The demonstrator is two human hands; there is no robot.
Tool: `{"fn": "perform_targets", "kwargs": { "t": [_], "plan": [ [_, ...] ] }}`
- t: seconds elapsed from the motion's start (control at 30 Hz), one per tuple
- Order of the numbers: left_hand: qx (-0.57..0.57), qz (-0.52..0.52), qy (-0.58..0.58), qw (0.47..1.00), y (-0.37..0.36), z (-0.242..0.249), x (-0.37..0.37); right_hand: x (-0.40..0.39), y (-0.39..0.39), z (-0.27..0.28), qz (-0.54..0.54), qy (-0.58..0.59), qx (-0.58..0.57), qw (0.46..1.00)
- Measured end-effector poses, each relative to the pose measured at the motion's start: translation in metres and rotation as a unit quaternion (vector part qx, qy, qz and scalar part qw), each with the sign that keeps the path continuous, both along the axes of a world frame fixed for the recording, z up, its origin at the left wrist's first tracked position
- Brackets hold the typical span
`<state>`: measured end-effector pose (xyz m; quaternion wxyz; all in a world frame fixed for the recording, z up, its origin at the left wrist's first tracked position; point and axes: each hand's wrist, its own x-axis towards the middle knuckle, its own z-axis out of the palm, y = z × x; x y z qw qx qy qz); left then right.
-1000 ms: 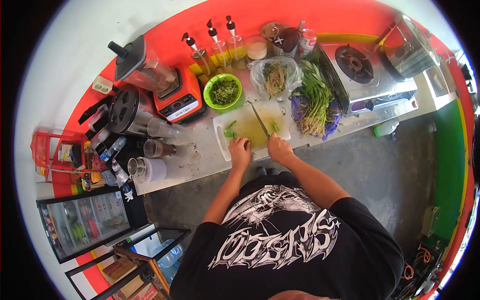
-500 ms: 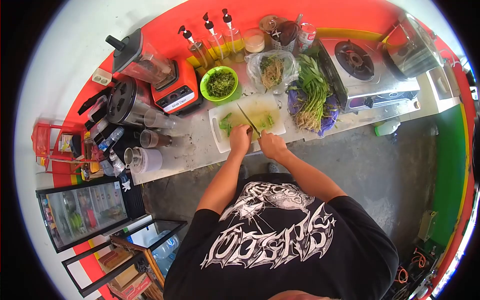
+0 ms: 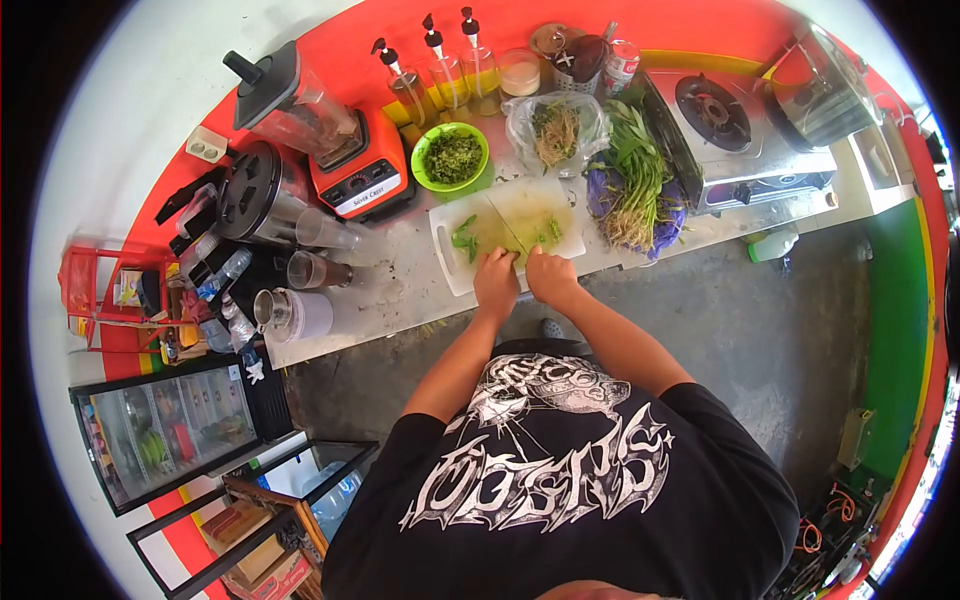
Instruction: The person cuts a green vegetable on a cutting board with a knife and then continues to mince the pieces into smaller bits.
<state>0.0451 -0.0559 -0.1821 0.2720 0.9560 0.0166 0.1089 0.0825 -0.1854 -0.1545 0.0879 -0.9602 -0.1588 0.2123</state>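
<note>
My right hand (image 3: pixel 551 277) is closed round the handle of a knife (image 3: pixel 505 226), whose blade points up and left over the white cutting board (image 3: pixel 456 278). Close beside it, my left hand (image 3: pixel 497 281) is closed at the board's near edge, pressed on greens that are mostly hidden under its fingers. Cut green leaves (image 3: pixel 465 240) lie on the board's left part, and small green bits (image 3: pixel 548 232) on its right. Behind the board stands a lime-green bowl (image 3: pixel 478 181) of chopped greens. A bundle of rooted greens (image 3: pixel 636 180) rests on blue plastic to the right.
An orange blender (image 3: pixel 365 170) stands behind left, near clear cups (image 3: pixel 325 232). Pump bottles (image 3: pixel 450 85) line the back wall. A clear plastic bag (image 3: pixel 557 135) with roots lies behind the board. The gas stove (image 3: pixel 745 150) is at the right.
The view has shifted slightly, so the counter items sit a little further right. The knife blade is seen more edge-on, and both hands are still close together at the board's near edge.
</note>
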Motion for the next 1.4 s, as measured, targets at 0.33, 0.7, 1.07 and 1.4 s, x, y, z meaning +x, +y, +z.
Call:
{"fn": "perform_targets", "kwargs": {
  "t": [0.33,0.7,1.07,1.4],
  "plan": [
    [-0.080,0.030,-0.021,0.996,0.011,-0.012,-0.004,0.015,0.005,-0.003,0.023,0.017,-0.020,0.999],
    [-0.098,0.041,-0.012,0.994,0.016,-0.014,-0.008,0.009,0.021,0.011,0.006,0.094,-0.075,0.993],
    [-0.112,0.067,0.010,0.991,0.017,-0.016,-0.004,0.002,0.026,0.003,-0.052,0.131,-0.039,0.989],
    [-0.114,0.084,0.056,0.988,0.019,-0.013,0.002,-0.004,0.025,0.011,-0.041,0.122,-0.021,0.992]
  ]
}}
